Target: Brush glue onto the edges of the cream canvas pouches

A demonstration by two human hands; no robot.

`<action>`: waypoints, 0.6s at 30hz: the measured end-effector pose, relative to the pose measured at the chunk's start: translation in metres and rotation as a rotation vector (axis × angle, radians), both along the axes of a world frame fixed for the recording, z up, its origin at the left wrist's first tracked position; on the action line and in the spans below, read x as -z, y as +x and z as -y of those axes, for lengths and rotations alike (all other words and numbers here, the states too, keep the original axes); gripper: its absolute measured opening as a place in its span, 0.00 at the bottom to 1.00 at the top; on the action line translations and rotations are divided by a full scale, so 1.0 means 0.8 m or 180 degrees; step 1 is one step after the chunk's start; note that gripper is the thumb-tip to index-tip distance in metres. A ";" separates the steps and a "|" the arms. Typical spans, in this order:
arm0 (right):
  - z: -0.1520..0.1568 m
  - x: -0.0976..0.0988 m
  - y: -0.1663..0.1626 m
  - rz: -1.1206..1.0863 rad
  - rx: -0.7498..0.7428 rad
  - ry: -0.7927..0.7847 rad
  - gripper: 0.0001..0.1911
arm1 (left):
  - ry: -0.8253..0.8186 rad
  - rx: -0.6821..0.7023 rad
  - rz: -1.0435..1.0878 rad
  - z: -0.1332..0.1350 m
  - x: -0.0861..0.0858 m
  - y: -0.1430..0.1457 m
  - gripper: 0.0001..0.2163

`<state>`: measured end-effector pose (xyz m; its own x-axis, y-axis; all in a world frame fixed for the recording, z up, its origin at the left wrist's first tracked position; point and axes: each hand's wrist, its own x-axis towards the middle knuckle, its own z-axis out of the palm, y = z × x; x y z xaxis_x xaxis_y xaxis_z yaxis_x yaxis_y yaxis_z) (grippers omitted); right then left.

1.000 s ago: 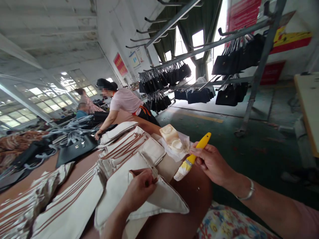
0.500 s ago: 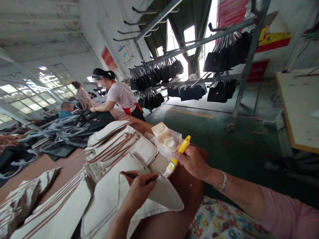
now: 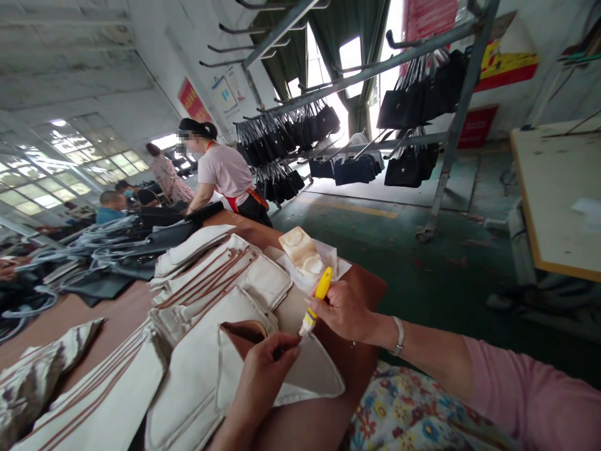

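**A:** What has been changed in the last second?

**B:** The brush (image 3: 317,299) has been brought inward. A second ago it was held out to the right, bristles over bare table (image 3: 361,363). Now the bristle tip is set against the folded-back edge of the canvas piece (image 3: 201,376), just beside the fingertips (image 3: 290,348) of the left hand (image 3: 267,373). The brown underside of the fold is shown, opened a little wider than before.

**A:** What is meant by that for the work?

**B:** It is judged that the approach is over and that brushing along the fold is now in hand.

**A:** How are the fingers placed?

**B:** The left thumb and fingers are pinched together on the fold, which is held lifted off the table. The right hand (image 3: 345,310) is clamped round the yellow handle, with the bristles pointed down and to the left.

**A:** Where is the piece?

**B:** It is laid flat at the near end of the table, in front of the person.

**A:** What can be counted?

**B:** 1 brush, 2 hands and 1 bracelet (image 3: 399,335) on the right wrist. 1 pale block (image 3: 300,250) on a clear wrapper is seen just behind the brush. At least 4 more striped canvas pieces (image 3: 206,275) are overlapped along the table; an exact count cannot be made. 3 other people are seen farther off, the nearest a co-worker (image 3: 225,172) in pink. 1 rack (image 3: 451,125) is hung with many black bags.
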<state>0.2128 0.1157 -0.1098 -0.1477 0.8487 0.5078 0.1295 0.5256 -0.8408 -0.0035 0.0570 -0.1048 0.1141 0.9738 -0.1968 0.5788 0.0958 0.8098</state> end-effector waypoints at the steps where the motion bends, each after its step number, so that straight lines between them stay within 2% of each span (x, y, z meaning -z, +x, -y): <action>1: -0.002 0.001 0.001 0.0044 0.0057 0.0024 0.14 | 0.0065 -0.0015 -0.0051 0.004 0.002 0.001 0.13; 4: -0.012 0.004 0.005 -0.0115 0.0346 -0.0080 0.16 | 0.0290 0.0030 -0.0179 0.016 0.007 0.004 0.12; 6: -0.016 0.005 0.006 -0.0220 0.0257 -0.0272 0.16 | 0.0450 0.0090 -0.0269 0.023 0.009 0.003 0.11; 11: -0.006 0.005 0.002 -0.0148 -0.0788 -0.0747 0.14 | 0.0634 0.0009 -0.0668 0.032 0.010 0.004 0.11; 13: -0.002 0.002 0.008 -0.0164 -0.0962 -0.0809 0.13 | 0.0601 0.0007 -0.0712 0.033 0.008 0.005 0.12; 18: -0.003 -0.003 0.017 -0.0356 -0.0254 -0.0713 0.13 | 0.0636 0.0016 -0.0647 0.034 0.005 0.006 0.11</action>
<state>0.2264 0.1178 -0.1078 -0.1722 0.9297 0.3255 -0.0053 0.3296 -0.9441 0.0017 0.0298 -0.1091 0.0969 0.9951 -0.0204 0.7313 -0.0573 0.6796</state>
